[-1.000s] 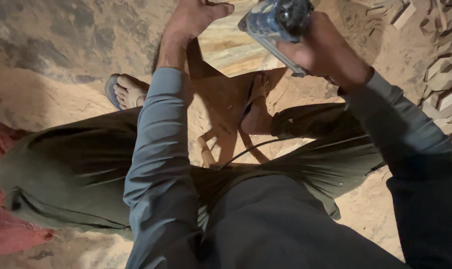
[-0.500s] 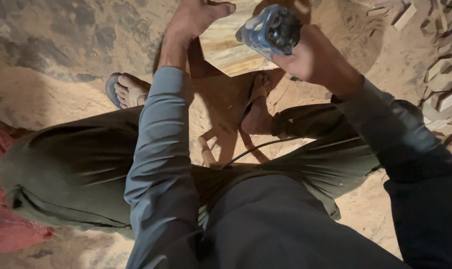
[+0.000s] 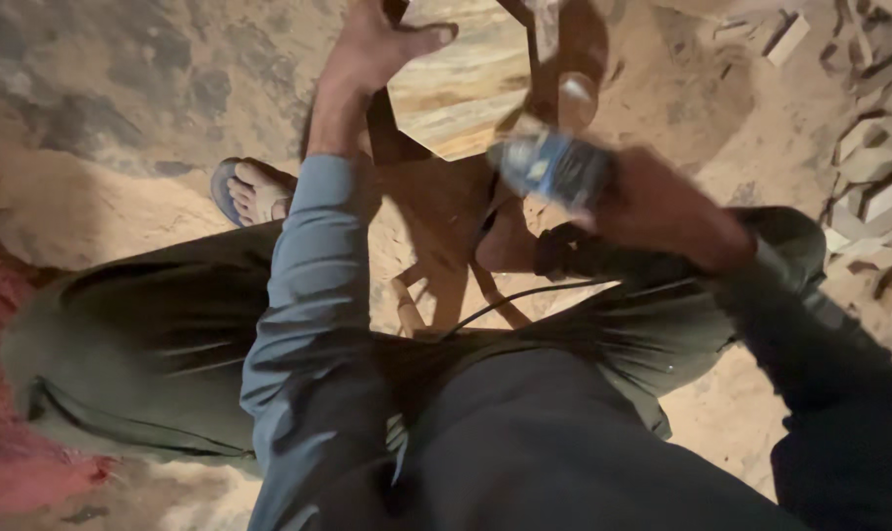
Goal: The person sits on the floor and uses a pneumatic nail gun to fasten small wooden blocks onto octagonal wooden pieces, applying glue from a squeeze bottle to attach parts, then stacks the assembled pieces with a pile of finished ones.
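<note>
Head view: the right hand (image 3: 662,211) is wrapped around a blurred blue-grey power tool (image 3: 549,167), just right of the reddish-brown carved wooden piece (image 3: 436,197). The left hand (image 3: 377,49), fingers spread, presses its far end.

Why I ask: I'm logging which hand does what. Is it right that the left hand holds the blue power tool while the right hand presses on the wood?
Not quite: the hands are swapped. In the head view the right hand holds the blue power tool, and the left hand presses on the wood.
</note>
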